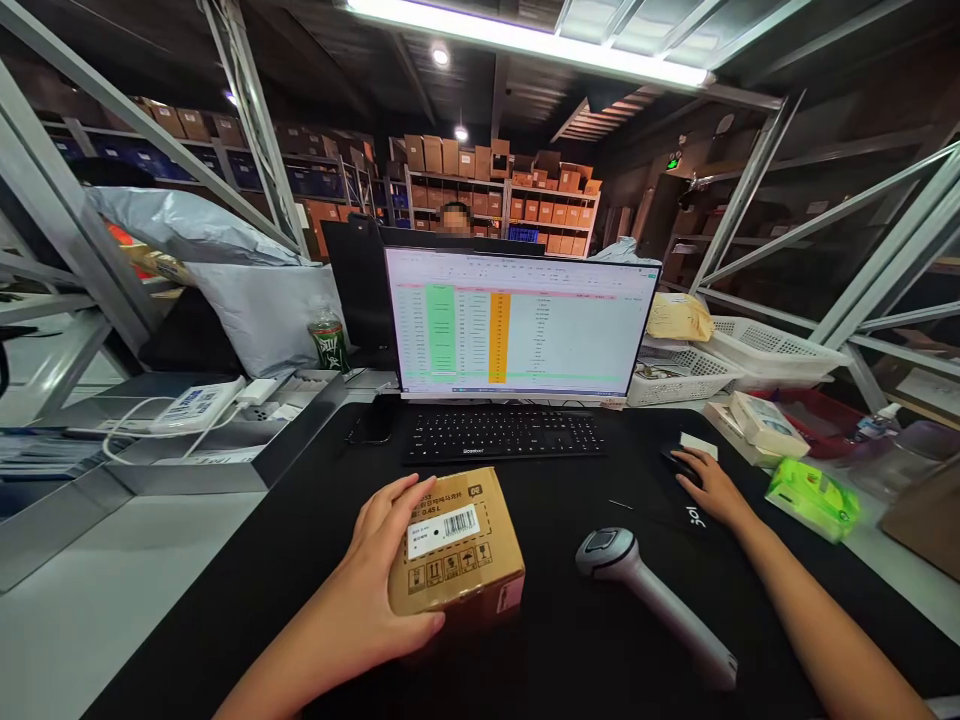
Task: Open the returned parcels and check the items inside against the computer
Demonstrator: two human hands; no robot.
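My left hand (382, 570) grips a small brown cardboard box (465, 570) by its left side, thumb along the near edge and fingers over the top. A white barcode label and printed handling symbols show on the box's upper face. Over at the right, my right hand (705, 485) is closed over a black computer mouse (679, 463), which it mostly covers. Between the two hands a grey handheld barcode scanner (660, 600) lies on the black desk mat (570, 660). A black keyboard (510, 432) sits beyond the box, below a monitor (562, 330) showing a spreadsheet.
On the left are a grey tray (300, 440) with cables, a drink bottle (328, 340) and a large grey parcel bag (247, 310). A phone (373, 420) lies beside the keyboard. At right stand a green tissue pack (814, 497) and white baskets (772, 345). A person sits behind the monitor.
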